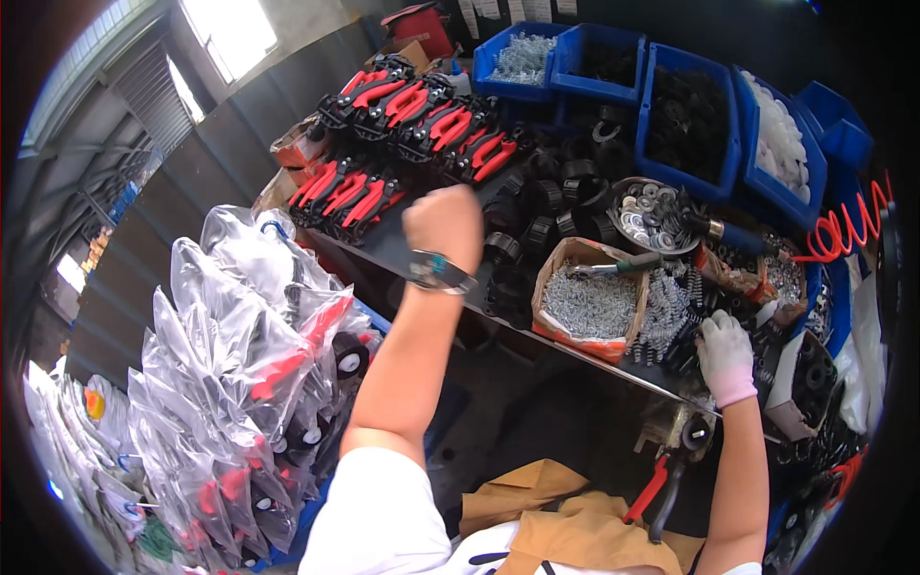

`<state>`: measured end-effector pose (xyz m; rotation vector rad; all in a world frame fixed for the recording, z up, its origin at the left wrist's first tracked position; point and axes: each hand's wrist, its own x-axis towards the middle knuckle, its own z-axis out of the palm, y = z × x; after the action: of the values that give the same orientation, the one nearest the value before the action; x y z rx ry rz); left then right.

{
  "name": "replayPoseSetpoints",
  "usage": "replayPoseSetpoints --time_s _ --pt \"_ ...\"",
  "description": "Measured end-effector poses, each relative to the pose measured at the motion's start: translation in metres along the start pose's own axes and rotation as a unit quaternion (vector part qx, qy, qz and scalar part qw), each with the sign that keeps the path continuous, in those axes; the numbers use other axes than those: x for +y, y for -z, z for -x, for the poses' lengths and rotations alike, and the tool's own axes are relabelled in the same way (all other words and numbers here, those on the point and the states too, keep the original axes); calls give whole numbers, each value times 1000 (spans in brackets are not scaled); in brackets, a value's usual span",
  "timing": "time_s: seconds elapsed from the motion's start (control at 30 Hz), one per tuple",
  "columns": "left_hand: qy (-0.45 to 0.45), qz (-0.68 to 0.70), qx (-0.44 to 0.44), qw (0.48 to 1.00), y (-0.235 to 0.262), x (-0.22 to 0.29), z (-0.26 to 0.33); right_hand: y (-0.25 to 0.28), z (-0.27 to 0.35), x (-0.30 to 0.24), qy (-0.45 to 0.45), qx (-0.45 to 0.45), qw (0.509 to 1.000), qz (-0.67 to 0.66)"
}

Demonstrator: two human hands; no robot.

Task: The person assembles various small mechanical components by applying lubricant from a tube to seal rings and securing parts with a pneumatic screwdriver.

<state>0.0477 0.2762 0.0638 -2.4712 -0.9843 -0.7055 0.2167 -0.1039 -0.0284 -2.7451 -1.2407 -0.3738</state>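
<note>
My left hand (446, 225), bare with a dark wristband, is raised over the bench's front edge, just right of several red-and-black plier-like tools (350, 196). It looks closed like a fist; its fingers are turned away and any contents are hidden. My right hand (725, 356), in a white glove, reaches down among small black springs (685, 350) at the bench's front edge. Its fingers are bent in, and I cannot see what is between them. Below, a tool with one red and one black handle (648, 489) hangs at a metal fixture (671, 426).
A box of small silver parts (590, 302) has a green-handled tool (618, 265) across it. Behind are a bowl of washers (656, 216), black rings (546, 196), and blue bins (690, 182). Plastic-wrapped tools (240, 374) pile up at left. A red coiled hose (848, 225) hangs right.
</note>
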Motion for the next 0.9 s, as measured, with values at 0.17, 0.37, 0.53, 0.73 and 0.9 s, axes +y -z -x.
replayPoseSetpoints --time_s 0.17,0.37,0.53,0.73,0.9 --pt "-30 185 -226 956 -97 -68 2 14 -2 -7 -26 65 996 53" --pt "-45 271 -127 953 -160 -89 26 58 89 -27 24 227 930 -288" --pt "65 87 176 978 -117 -52 11 26 123 -31 77 300 923 -230" --pt "108 856 62 502 -26 12 38 24 124 -30 76 323 911 -245" --pt "73 951 -60 293 33 57 77 37 124 -26 97 279 927 -230"
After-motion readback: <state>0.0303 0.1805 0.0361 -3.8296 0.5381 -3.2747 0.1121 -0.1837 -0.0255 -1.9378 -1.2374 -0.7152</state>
